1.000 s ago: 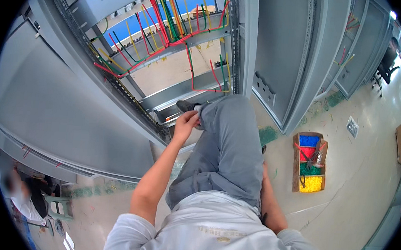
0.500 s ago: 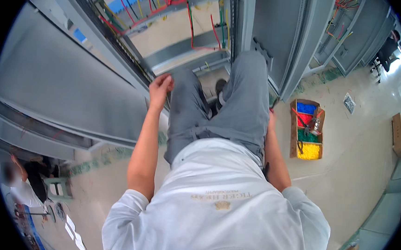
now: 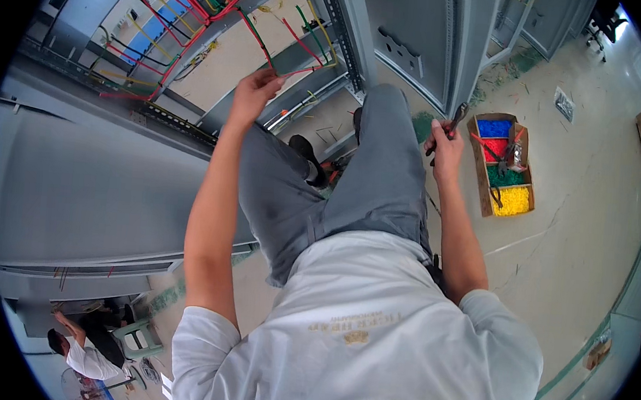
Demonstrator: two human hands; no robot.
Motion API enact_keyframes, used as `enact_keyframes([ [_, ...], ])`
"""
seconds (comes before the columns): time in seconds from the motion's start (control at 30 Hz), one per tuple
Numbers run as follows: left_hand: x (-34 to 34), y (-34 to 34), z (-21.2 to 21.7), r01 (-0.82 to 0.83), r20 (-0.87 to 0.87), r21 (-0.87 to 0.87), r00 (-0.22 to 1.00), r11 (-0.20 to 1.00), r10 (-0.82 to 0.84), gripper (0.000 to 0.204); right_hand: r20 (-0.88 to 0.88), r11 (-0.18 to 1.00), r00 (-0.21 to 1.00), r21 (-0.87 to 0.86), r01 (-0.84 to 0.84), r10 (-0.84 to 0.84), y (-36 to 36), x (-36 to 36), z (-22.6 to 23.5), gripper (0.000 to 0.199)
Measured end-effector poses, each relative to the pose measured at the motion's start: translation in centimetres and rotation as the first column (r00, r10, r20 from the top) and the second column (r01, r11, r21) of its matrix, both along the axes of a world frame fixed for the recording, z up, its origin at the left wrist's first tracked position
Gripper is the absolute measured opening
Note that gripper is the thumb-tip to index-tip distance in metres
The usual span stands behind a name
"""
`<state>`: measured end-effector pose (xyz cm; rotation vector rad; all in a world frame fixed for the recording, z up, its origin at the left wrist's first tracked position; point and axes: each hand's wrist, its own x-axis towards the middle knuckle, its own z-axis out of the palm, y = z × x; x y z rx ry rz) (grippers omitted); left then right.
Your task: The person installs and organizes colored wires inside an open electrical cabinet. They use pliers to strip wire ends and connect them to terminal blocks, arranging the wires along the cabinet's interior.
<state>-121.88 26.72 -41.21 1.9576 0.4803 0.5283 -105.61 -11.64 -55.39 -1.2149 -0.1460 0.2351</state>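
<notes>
My left hand (image 3: 255,97) is raised at the open cabinet frame, thumb and fingers pinched together. Its fingertips overlap the bend of a red and green wire run (image 3: 259,40); whether they grip a wire is too small to tell. In my right hand (image 3: 446,151), beside my right knee, is a dark hand tool that looks like pliers (image 3: 458,118), its upper end sticking up past the fingers. More red, green, yellow and black wires (image 3: 200,13) hang loose along the frame at the upper left.
A divided cardboard box (image 3: 530,196) on the floor at right holds blue, red, green and yellow small parts, with pliers (image 3: 503,164) on top. A grey cabinet door (image 3: 98,192) spans the left. Farther back, a person (image 3: 90,358) sits by a green stool (image 3: 140,338).
My left hand has risen toward the wires at the cabinet. My right hand has come up from beside my thigh, bringing the pliers into view. The whole view has shifted and turned.
</notes>
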Motion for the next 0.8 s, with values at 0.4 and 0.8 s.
enact_keyframes([
  [0.4, 17.4, 7.9, -6.7, 0.152, -0.111, 0.322, 0.986, 0.934, -0.122, 0.064, -0.218, 0.841, 0.818, 0.026, -0.54, 0.532, 16.8, 4.2, 1.1, 0.016],
  [0.8, 28.5, 16.6, -5.1, 0.223, -0.084, -0.02, 0.971, 0.975, -0.224, 0.026, -0.159, 0.848, 0.945, -0.416, -0.328, 0.288, 39.5, 17.1, -6.7, 0.037],
])
